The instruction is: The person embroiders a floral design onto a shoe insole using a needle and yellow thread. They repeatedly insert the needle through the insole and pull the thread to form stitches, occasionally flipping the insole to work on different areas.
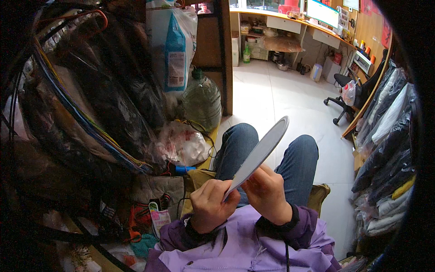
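Observation:
A thin grey-white sole-shaped piece, probably a shoe insole, is held on its edge above my lap, slanting up to the right. My left hand pinches its lower end between thumb and fingers. My right hand is at its right face, near the lower half, with the fingertips partly hidden behind it. Both forearms rest close to the purple jacket. Beneath the piece are my knees in blue jeans. Left of my left hand lies another insole-like piece with a printed packet on it.
Garments in plastic covers hang at the left, others at the right. A large clear plastic bottle and a crumpled plastic bag stand left of my knees. Orange-handled scissors lie lower left. An office chair is beyond, right.

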